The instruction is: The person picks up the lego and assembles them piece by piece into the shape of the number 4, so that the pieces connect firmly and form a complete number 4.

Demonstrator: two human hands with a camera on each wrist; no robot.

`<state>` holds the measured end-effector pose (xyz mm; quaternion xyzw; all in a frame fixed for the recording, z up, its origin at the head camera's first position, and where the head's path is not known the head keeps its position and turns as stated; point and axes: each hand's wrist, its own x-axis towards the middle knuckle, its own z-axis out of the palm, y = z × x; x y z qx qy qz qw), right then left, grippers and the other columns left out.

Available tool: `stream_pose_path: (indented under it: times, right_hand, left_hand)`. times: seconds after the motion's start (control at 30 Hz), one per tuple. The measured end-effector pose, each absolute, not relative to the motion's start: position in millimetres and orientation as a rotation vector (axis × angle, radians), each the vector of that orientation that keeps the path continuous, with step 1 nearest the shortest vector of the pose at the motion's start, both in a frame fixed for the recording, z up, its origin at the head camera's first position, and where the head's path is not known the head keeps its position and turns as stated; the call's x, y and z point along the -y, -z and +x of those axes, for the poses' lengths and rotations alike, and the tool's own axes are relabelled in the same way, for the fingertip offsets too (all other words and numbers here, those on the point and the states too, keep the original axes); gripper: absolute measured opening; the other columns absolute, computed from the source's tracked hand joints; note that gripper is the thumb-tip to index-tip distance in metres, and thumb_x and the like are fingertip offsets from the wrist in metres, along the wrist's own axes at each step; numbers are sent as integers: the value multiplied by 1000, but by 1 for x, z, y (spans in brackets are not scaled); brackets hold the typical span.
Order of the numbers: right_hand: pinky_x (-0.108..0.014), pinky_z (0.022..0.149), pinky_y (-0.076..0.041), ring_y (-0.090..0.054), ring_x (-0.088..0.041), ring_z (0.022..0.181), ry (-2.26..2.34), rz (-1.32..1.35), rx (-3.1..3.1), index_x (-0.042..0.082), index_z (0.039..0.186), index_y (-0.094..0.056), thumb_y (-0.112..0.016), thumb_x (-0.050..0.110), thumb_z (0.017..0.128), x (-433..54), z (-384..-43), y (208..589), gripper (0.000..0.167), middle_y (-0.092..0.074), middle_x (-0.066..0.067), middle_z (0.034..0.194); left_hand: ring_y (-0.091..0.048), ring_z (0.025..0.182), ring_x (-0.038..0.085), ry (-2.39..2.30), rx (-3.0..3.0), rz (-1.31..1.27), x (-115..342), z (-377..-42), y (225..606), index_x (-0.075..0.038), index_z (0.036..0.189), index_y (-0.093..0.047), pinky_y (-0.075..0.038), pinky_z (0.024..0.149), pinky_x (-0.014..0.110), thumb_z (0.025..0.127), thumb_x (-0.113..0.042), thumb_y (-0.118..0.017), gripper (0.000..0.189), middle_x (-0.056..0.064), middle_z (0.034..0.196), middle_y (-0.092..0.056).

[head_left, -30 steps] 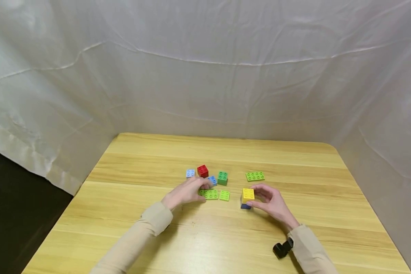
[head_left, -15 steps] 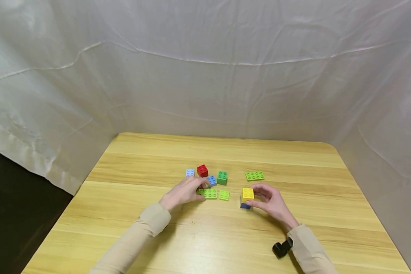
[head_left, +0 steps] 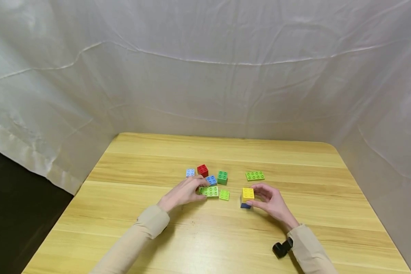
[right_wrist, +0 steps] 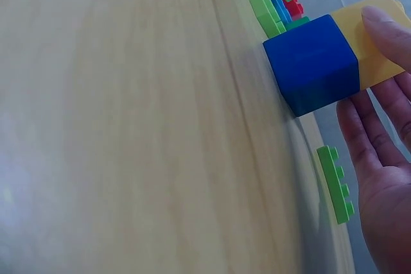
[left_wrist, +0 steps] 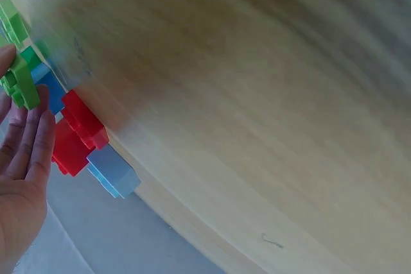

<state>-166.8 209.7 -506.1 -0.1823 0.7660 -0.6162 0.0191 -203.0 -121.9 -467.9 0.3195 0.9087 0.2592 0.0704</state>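
Observation:
My left hand (head_left: 183, 193) pinches a long light-green building plate (head_left: 210, 191) between thumb and fingers. The left wrist view shows this plate (left_wrist: 24, 83) tilted in the grip. In my right hand (head_left: 273, 201) is a two-brick stack: a yellow brick (head_left: 248, 193) on top of a dark blue brick (right_wrist: 311, 65). The right thumb lies against the yellow brick in the right wrist view. Just right of the held plate lies a small square light-green plate (head_left: 224, 195). A blue brick (head_left: 211, 180) sits right behind the left fingertips.
Behind the left hand stand a red brick (head_left: 202, 170), a light-blue brick (head_left: 190, 172) and a green brick (head_left: 222, 177). A second red brick (left_wrist: 85, 120) shows in the left wrist view. Another long light-green plate (head_left: 255, 176) lies beyond the right hand on the wooden table (head_left: 294, 156).
My left hand has drawn slightly left and up, and the long light-green plate has risen a little with it. My right hand and its stack have stayed almost still.

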Motion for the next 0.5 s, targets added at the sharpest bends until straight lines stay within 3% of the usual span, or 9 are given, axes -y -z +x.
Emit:
stream_pose_path:
  times: [0.17, 0.37, 0.5]
  right_hand:
    - [-13, 97, -53, -65, 3, 102, 1908, -563, -2382, -10, 118, -61, -80, -4, 79, -210, -167, 507, 44, -66, 20, 109]
    - [-14, 97, -53, -66, 2, 102, 1910, -568, -2377, -10, 118, -60, -80, -3, 80, -210, -167, 507, 44, -66, 20, 109]
    - [-14, 97, -53, -66, 2, 102, 1916, -575, -2371, -10, 119, -60, -80, -4, 80, -210, -167, 508, 45, -66, 20, 110]
  left_hand:
    - [-61, 97, 14, -804, -2721, 955, 123, -202, 469, -5, 125, -69, -53, 80, 23, 88, -17, -78, 40, 8, 121, -68]
    - [-58, 84, 18, -865, -2691, 959, 124, -202, 471, -4, 125, -68, -47, 69, 18, 88, -16, -78, 40, 10, 119, -67]
    - [-58, 81, 19, -924, -2671, 958, 124, -201, 472, -3, 126, -68, -47, 68, 17, 88, -15, -78, 41, 10, 117, -67]
